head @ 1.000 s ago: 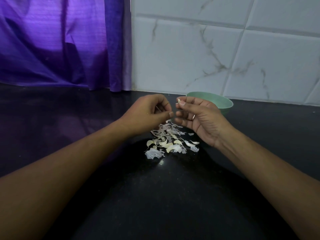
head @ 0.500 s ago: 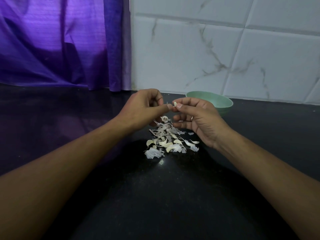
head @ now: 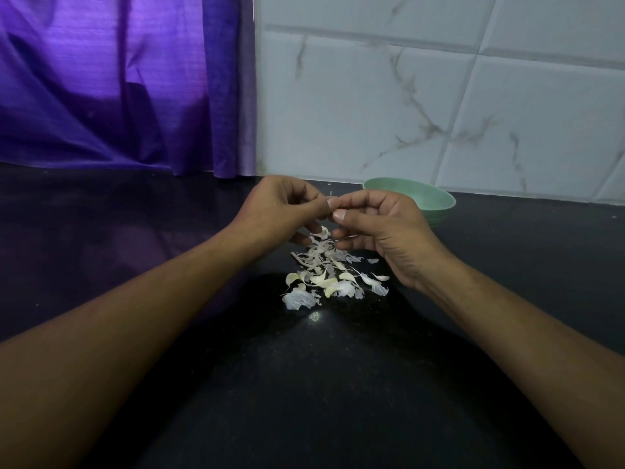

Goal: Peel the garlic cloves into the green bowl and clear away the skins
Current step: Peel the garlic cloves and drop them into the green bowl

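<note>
Pinching 1 clove (head: 331, 195), curled hands (head: 280, 208) (head: 382, 225) meet over papery, crinkled skins (head: 324, 275).

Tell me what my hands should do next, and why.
Probably pull the peel off the clove: left hand and right hand both pinch it, mostly hidden, above the skins. The bowl waits just behind the right hand for the drop.

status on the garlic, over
Left hand, right hand both pinch small pale garlic clove, mostly hidden. Papery white skins piled below. Round green bowl behind right hand, unblocked.
</note>
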Demonstrator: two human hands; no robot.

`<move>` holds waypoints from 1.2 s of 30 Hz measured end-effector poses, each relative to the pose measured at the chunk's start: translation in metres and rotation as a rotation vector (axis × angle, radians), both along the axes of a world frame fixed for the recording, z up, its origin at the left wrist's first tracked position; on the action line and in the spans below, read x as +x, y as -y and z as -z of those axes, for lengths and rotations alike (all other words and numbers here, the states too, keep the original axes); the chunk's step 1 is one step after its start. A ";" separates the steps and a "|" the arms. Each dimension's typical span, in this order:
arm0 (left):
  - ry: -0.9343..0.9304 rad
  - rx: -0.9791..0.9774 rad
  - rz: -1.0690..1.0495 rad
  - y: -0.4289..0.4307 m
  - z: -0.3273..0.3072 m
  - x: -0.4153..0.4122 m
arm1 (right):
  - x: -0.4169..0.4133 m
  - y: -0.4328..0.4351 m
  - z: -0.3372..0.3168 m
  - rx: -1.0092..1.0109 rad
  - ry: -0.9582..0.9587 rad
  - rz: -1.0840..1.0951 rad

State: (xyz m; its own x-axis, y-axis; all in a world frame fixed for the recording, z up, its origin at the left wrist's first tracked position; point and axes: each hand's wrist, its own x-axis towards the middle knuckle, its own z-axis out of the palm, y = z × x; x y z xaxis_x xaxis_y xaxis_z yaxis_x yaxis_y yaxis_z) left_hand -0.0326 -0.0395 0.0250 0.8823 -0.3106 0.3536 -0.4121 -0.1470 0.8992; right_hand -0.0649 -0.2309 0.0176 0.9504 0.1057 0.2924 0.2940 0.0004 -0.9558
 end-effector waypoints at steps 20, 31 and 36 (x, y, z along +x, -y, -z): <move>0.027 0.056 0.000 0.002 0.000 -0.003 | -0.001 0.000 0.000 0.017 -0.003 0.025; 0.023 0.076 -0.034 0.004 0.000 -0.004 | -0.001 -0.001 0.000 -0.034 0.034 0.022; 0.012 0.079 -0.016 0.005 -0.001 -0.005 | -0.001 -0.001 0.001 -0.060 0.039 0.038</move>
